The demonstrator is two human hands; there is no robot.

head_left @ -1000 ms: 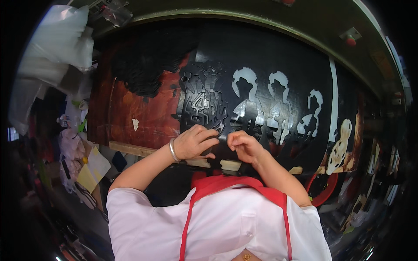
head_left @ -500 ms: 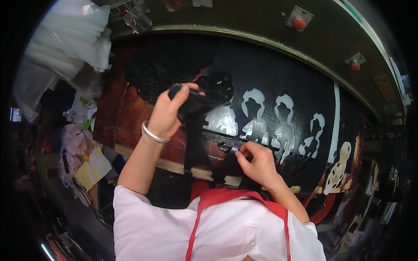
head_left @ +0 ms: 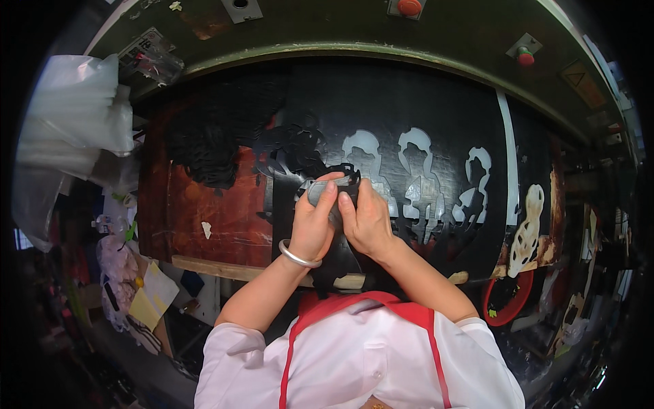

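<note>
My left hand (head_left: 313, 225), with a silver bangle at its wrist, is closed on a black flexible cut piece (head_left: 351, 178). Close beside it, my right hand (head_left: 370, 221) is closed on the same piece, its thumb and fingers pinching it. Part of the piece is hidden by my fingers. Beneath and beyond the hands lies a black sheet (head_left: 443, 112) with several shaped cut-outs, where a pale surface shows through. A loose cluster of black cut pieces (head_left: 293, 146) sits just beyond my left hand. Farther left rests a larger heap of black pieces (head_left: 211, 143).
The reddish-brown table (head_left: 225, 235) has a wooden strip (head_left: 214, 266) along its near edge. A pale openwork form (head_left: 528, 232) lies at the right, above a red basket (head_left: 509, 307). Clear plastic bags (head_left: 75, 109) hang left. A green machine beam (head_left: 327, 31) with buttons spans the far side.
My hands have come together: the left moved right and nearer me with the black piece, the right moved left and farther out to it. The whole view has shifted slightly.
</note>
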